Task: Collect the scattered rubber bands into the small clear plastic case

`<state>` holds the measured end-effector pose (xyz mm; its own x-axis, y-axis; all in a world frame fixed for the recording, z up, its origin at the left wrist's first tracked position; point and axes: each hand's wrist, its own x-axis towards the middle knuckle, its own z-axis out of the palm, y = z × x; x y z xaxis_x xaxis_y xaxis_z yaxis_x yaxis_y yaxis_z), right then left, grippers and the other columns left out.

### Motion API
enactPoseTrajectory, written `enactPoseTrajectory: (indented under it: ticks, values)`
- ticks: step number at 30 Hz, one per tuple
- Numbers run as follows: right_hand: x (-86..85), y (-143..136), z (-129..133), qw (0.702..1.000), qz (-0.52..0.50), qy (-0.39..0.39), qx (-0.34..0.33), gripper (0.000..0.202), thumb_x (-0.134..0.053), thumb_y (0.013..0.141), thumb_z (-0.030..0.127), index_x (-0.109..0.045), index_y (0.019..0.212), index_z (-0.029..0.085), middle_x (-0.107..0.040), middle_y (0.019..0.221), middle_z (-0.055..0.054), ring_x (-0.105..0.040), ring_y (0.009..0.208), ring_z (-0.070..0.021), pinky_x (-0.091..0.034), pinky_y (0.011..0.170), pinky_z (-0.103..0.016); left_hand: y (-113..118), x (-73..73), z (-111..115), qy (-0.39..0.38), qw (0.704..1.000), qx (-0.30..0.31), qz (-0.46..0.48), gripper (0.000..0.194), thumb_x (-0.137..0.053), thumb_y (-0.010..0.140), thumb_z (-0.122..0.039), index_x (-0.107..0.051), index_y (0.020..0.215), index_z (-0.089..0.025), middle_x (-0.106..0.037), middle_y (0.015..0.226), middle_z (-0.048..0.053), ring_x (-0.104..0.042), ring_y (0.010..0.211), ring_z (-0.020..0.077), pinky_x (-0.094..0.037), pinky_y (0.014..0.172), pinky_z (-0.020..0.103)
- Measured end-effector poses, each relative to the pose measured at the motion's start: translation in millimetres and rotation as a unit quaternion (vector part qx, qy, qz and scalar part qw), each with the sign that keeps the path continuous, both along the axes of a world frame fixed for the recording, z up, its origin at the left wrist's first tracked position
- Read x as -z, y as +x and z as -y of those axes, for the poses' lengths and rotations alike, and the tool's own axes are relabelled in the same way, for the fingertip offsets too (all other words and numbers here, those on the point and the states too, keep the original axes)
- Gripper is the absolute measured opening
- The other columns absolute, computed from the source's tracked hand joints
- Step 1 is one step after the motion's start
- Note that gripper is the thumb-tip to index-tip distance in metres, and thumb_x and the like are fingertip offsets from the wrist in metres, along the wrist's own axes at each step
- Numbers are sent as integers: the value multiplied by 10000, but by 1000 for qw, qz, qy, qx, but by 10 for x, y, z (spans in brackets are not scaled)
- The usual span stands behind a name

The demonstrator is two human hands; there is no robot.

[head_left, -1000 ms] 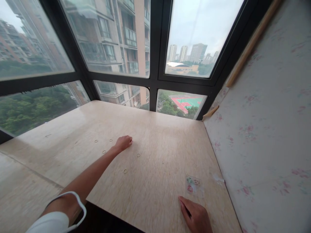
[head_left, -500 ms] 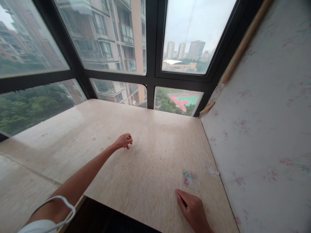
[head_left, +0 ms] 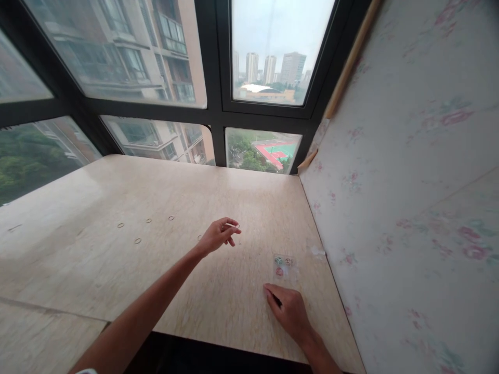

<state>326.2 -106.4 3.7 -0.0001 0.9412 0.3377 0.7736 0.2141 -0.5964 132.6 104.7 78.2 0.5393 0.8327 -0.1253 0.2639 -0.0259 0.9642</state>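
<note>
My left hand [head_left: 223, 235] is above the middle of the pale table, thumb and index finger pinched on what looks like a small thin ring [head_left: 237, 226], its other fingers loosely curled. Close to its wrist, another ring [head_left: 199, 237] lies partly covered. Farther left, several thin rings lie flat and apart, among them one ring [head_left: 171, 218] and another [head_left: 120, 225]. My right hand [head_left: 288, 311] rests near the front edge with thumb and index finger pressed together; whatever may be between them is hidden. Just beyond it lies a clear packet [head_left: 284, 267] with small green and reddish round pieces.
The pale marble-patterned tabletop [head_left: 241, 197] runs back to dark-framed windows [head_left: 218, 111]. A flower-papered wall [head_left: 390, 208] borders it on the right. A scrap of clear plastic [head_left: 318, 252] lies by the wall, and a small thin object [head_left: 14, 227] at far left.
The view has swung to the right. My left hand has moved right over the table, nearer the packet, and a ring now shows behind it on the left. My right hand keeps its closed pose beside the packet.
</note>
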Motion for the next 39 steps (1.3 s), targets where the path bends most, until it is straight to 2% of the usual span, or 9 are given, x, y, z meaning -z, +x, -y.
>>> enactPoseTrajectory:
  ticks: [5,10,16,20,23,27,32,36,39]
  values:
    - [-40,4,-3,1000,-25,-10,7,279,-468,908,240,-729,986,179,-761,852,-89,-720,717,-191,-550,680,-267,487,119,388,30,997,78,1,208,-541,852,-362,-551,919,-166,-720,878,61,-662,547,122,-431,505,212]
    - [-38,17,4,999,-44,-28,9,268,-479,894,216,-727,995,192,-760,854,-72,-717,722,-193,-538,673,-264,750,164,659,140,977,150,-51,193,-489,900,-304,-637,893,-180,-671,694,3,-632,548,115,-451,584,231]
    - [-63,35,-6,997,-61,-34,12,245,-487,890,203,-726,943,197,-750,798,-57,-700,688,-178,-518,650,-251,907,267,795,290,929,199,-114,209,-498,884,-226,-705,905,-222,-636,1026,62,-615,816,152,-474,760,283]
    - [-69,47,-14,997,-69,-43,13,238,-487,888,194,-725,883,200,-739,744,-44,-685,640,-166,-511,626,-246,938,317,823,292,921,205,-156,209,-518,883,-261,-712,956,-243,-570,1148,70,-600,731,123,-487,753,300]
    - [-54,60,-12,995,-90,-30,13,240,-498,880,193,-724,960,196,-756,855,-60,-709,724,-178,-537,685,-255,862,335,776,298,921,187,-169,244,-498,889,-247,-681,1050,-244,-536,1224,82,-585,672,97,-494,743,304]
    - [-37,73,-2,993,-117,-21,12,262,-498,886,218,-718,1027,197,-757,933,-70,-721,802,-185,-559,742,-270,587,418,635,291,932,127,-175,269,-478,893,-260,-646,1099,-220,-543,1226,88,-586,649,87,-504,735,295]
    - [-27,85,8,992,-124,-27,16,273,-490,900,254,-725,1022,188,-758,901,-75,-722,773,-182,-572,738,-276,93,563,503,315,912,32,-260,254,-446,898,-228,-651,1046,-200,-625,1104,75,-621,853,167,-490,805,307]
    - [-51,86,19,991,-129,-39,20,272,-507,898,305,-734,979,179,-754,832,-73,-705,689,-177,-561,637,-257,-228,633,457,359,878,-45,-313,233,-438,895,-202,-648,992,-174,-655,1007,101,-597,917,217,-474,837,348]
    - [-137,28,-14,989,-127,-67,16,286,-519,892,358,-740,936,182,-719,681,-42,-632,533,-147,-506,508,-227,-353,686,428,379,879,-61,-282,215,-434,886,-176,-643,940,-174,-651,966,112,-578,913,221,-467,842,366]
